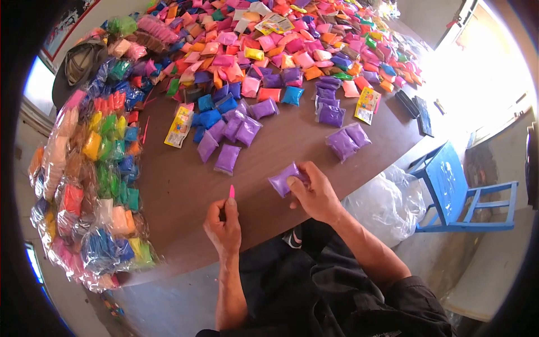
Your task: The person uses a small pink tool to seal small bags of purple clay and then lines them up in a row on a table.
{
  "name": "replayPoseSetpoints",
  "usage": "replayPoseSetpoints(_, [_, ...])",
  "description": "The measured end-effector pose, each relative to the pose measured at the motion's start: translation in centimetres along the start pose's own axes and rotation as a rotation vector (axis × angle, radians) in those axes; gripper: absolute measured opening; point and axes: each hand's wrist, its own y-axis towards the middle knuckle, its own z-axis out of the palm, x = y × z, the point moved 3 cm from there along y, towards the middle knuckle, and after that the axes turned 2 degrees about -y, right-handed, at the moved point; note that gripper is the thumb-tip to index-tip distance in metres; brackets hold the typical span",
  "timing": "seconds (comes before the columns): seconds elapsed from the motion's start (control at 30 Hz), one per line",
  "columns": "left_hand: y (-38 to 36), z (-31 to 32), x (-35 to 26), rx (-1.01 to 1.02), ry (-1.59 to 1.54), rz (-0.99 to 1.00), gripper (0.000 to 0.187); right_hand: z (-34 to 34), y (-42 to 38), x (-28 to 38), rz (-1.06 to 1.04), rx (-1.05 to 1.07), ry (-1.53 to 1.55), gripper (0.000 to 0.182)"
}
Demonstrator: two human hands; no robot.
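My left hand [223, 224] is closed around a small pink stick [232, 191], its tip pointing up over the table's near part. To the right, my right hand [317, 194] pinches a purple packet [284, 178] between thumb and fingers. Several loose purple packets [228, 158] lie beyond my left hand, beside blue packets [209, 118]. Two more purple packets [342, 144] rest together on the table beyond my right hand. A yellow printed card [179, 126] lies at the left, and another card [368, 105] lies at the right.
A large heap of colourful packets [247, 53] covers the brown table's [185, 219] far part. Clear bags of packets [106, 163] line its left edge. A dark case [407, 104] lies near the right edge. Beyond that edge are a plastic bag [387, 205] and a blue chair [449, 180].
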Motion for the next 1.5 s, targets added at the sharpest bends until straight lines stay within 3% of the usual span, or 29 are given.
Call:
replayPoseSetpoints(0.2, [0.1,0.0,0.1,0.009,0.019,0.042,0.019,0.7,0.0,-0.4,0.001,-0.002,0.045,0.038])
replayPoseSetpoints(0.3, [0.1,0.0,0.0,0.019,0.037,0.05,0.019,0.8,0.1,0.7,0.129,0.048,0.048,0.035])
replayPoseSetpoints(0.5, [0.0,0.0,-0.4,0.025,0.033,0.043,0.019,1.6,-0.3,-0.1,-0.384,-0.133,-0.604,0.042])
replayPoseSetpoints(0.7, [-0.2,0.1,-0.2,0.019,0.017,0.024,0.019,-0.4,-0.7,1.8,-0.005,-0.096,-0.798,0.05])
replayPoseSetpoints(0.77, [-0.2,0.1,-0.3,0.024,0.013,0.011,0.019,-0.8,-1.2,2.3,-0.041,-0.104,-0.881,0.054])
replayPoseSetpoints(0.8, [-0.2,0.1,-0.3,0.025,0.022,0.019,0.019,-1.0,-1.4,2.3,-0.059,-0.107,-0.922,0.056])
replayPoseSetpoints(0.9, [-0.2,0.1,0.1,0.026,0.011,0.009,0.019,-1.4,-2.1,1.5,-0.417,-0.195,-0.947,0.056])
replayPoseSetpoints(1.1, [-0.1,0.0,-0.1,0.03,0.028,0.033,0.018,-0.8,-1.0,0.8,-0.609,0.014,-0.944,0.042])
replayPoseSetpoints(1.5, [-0.1,0.0,0.2,0.037,0.024,0.015,0.017,-1.0,-1.2,2.5,-0.404,0.038,-1.037,0.024])
